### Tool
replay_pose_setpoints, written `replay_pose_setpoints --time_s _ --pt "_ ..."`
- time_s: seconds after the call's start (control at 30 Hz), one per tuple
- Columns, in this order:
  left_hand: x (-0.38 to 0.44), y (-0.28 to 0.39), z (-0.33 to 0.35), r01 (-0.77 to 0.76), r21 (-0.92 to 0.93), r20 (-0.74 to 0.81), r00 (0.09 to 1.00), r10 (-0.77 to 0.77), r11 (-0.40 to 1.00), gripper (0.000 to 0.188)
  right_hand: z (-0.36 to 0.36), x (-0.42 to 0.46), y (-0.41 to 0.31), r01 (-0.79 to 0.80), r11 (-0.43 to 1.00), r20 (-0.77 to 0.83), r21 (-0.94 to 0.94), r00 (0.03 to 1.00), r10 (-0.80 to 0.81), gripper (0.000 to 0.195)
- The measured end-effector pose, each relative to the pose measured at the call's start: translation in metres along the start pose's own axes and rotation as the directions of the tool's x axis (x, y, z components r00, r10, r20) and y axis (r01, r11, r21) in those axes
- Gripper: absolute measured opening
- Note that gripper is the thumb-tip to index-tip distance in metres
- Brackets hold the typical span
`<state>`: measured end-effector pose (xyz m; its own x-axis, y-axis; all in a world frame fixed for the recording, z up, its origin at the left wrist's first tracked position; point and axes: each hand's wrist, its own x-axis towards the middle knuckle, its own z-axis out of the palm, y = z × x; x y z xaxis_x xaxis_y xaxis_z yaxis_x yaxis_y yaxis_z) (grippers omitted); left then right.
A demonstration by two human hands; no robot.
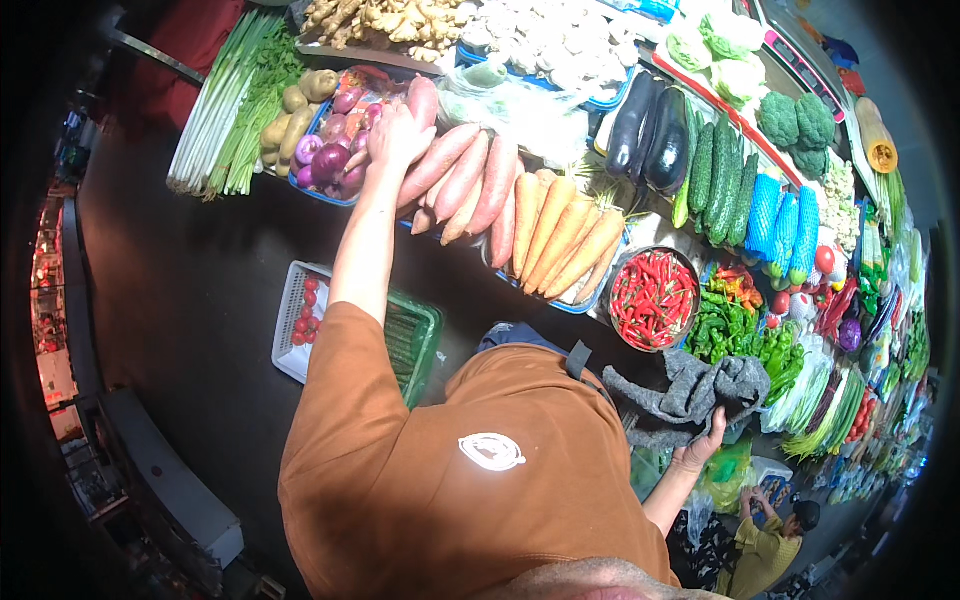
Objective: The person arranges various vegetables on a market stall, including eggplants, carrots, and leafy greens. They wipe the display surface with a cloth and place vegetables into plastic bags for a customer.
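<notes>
My left hand (395, 136) reaches out over the stall with its fingers around a pink-skinned sweet potato (423, 102), whose middle the hand hides. It is at the border between the red onions (330, 163) in a blue tray and a pile of sweet potatoes (460, 176). Low on the right, my right hand (701, 448) holds a bunched grey cloth (705, 390), its loose end hanging toward my waist. A round bowl of red chillies (654, 298) and green peppers (724, 326) lie just beyond the cloth.
Carrots (562, 236), eggplants (649, 135), cucumbers (724, 180), garlic (551, 41) and ginger (390, 22) cover the stall. Scallions (225, 97) and potatoes (289, 124) are at its left end. A white basket of tomatoes (289, 330) and a green crate (412, 345) stand below. Another person (761, 551) crouches or bends at lower right.
</notes>
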<state>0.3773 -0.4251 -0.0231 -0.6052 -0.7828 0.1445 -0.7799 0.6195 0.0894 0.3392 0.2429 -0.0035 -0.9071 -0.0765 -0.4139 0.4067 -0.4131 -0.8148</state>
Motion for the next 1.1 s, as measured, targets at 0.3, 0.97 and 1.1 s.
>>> replay_pose_setpoints --time_s 0.3,0.97,1.1 --pt "-0.056 0.02 -0.053 -0.234 -0.479 -0.158 0.971 0.179 0.846 0.07 0.006 -0.002 0.006 0.025 0.999 -0.064 -0.047 0.998 -0.028 0.052" --pt "-0.033 -0.052 0.004 0.047 -0.251 0.144 0.989 -0.011 0.967 0.063 0.022 0.023 0.018 -0.024 0.998 0.043 -0.06 0.999 0.026 0.052" --pt "-0.043 -0.07 0.023 0.149 -0.396 0.107 0.987 -0.116 0.906 0.059 0.013 0.014 0.015 -0.013 0.999 0.006 -0.045 1.0 0.013 0.052"
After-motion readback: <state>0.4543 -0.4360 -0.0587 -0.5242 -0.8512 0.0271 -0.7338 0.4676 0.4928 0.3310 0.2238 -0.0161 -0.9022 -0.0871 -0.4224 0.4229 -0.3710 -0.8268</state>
